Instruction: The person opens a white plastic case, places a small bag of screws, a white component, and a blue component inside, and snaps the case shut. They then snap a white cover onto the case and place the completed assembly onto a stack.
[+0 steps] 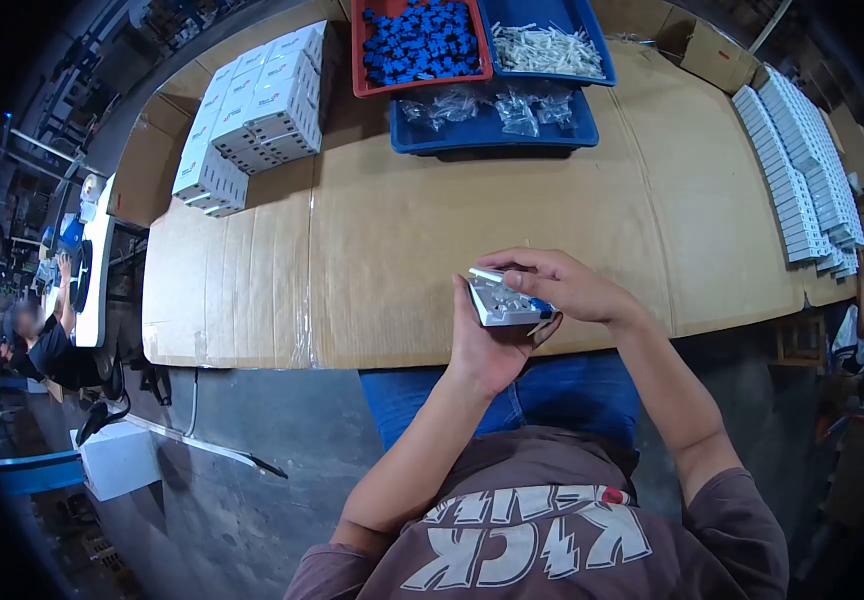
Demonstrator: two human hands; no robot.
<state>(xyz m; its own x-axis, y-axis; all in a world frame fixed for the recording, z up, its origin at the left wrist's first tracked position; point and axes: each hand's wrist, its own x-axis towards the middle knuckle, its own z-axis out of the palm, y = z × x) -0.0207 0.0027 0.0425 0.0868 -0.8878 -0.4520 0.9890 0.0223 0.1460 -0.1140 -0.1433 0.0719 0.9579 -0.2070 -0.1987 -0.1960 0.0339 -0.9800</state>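
1. The work surface is a table covered in flattened brown cardboard sheets (402, 230), joined with clear tape. Beyond it is a dim workshop with a grey concrete floor.
2. At the far left, another person (47, 345) sits at a separate white bench.
3. At the table's near edge, the left hand (487, 345) cups a white plastic module (492, 300) from below, fingers wrapped round it. The right hand (562, 285) curls over the top, fingertips pressed onto it; a blue piece (543, 308) shows at its right end.
4. At the far edge, a red tray (357, 50) holds blue parts (422, 40). A blue tray (597, 45) holds white parts (547, 48), and another blue tray (492, 135) holds clear bags (492, 105).
5. White boxes (252, 110) are stacked far left; their red-and-blue print is too small to read. Rows of white modules (802, 170) lie at the right.
6. The person's shirt (532, 540) reads "KICK".
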